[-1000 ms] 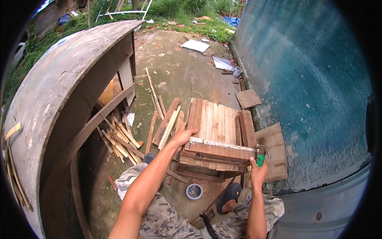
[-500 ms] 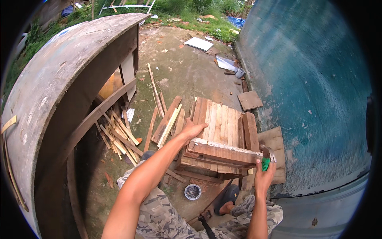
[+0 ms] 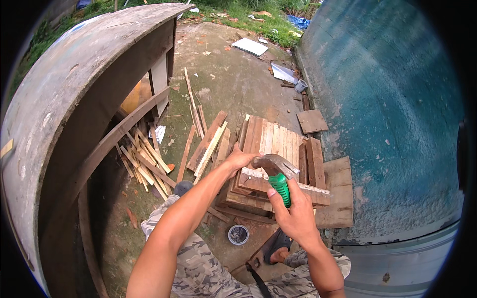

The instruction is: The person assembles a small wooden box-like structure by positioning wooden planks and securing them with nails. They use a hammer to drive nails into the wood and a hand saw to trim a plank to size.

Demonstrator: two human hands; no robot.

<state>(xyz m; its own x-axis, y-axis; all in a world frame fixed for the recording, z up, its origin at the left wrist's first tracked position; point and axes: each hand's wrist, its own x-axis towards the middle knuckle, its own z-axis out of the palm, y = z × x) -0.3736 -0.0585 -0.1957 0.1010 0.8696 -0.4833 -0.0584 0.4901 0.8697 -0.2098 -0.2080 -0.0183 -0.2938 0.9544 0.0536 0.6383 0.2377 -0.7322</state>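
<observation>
A stack-like wooden piece of planks [image 3: 279, 141], with a thick front board [image 3: 263, 185], sits before me. My left hand [image 3: 239, 161] grips the board's left end. Its fingertips are partly hidden behind the hammer head. In my right hand [image 3: 297, 211] is a claw hammer [image 3: 276, 165] with a green ribbed handle, my thumb lying along it. The metal head hovers over or touches the board's left part; which one, I cannot tell. A small nail-like bit [image 3: 249, 177] shows on the board's face under the hammer.
A bowl of nails [image 3: 238, 234] stands on the ground between my feet. Loose wood strips [image 3: 149, 164] and planks [image 3: 208, 149] lie at left, beside a large curved-looking panel [image 3: 74, 74]. A blue wall [image 3: 392, 109] rises at right, with a flat board [image 3: 337, 193] against its base.
My right hand has moved left with the hammer, from the front board's right end to near my left hand. My left hand stays at about the same spot.
</observation>
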